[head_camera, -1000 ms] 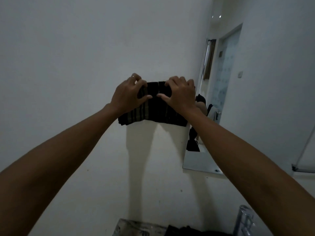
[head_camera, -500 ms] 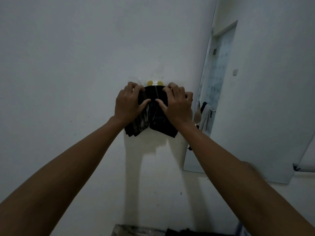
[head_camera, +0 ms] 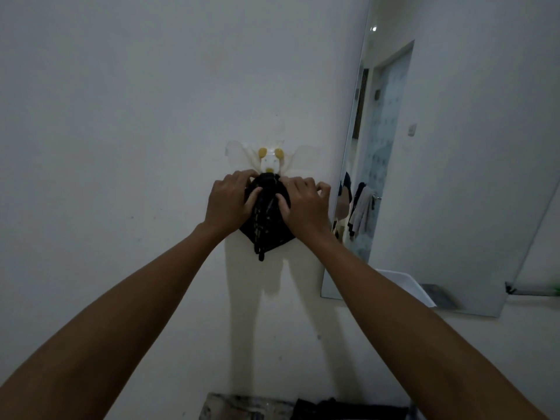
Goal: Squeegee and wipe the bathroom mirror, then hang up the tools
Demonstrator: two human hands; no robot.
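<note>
A dark checked cloth (head_camera: 268,219) hangs bunched against the white wall, its top just under a white wall hook (head_camera: 269,162) with two yellow ears. My left hand (head_camera: 228,203) grips the cloth's left side and my right hand (head_camera: 304,204) grips its right side, thumbs pressed into the folds. The cloth's lower tip points down between my wrists. The bathroom mirror (head_camera: 424,177) is fixed to the wall at the right. No squeegee is in view.
The mirror reflects a door, hanging towels and a white basin edge. At the bottom edge lie a grey stone ledge (head_camera: 239,409) and a dark bundle of fabric (head_camera: 342,409). The wall to the left is bare.
The cloth has gone from spread wide between my hands to bunched into a narrow hanging shape. My hands have moved closer together, and the hook above them has come into view.
</note>
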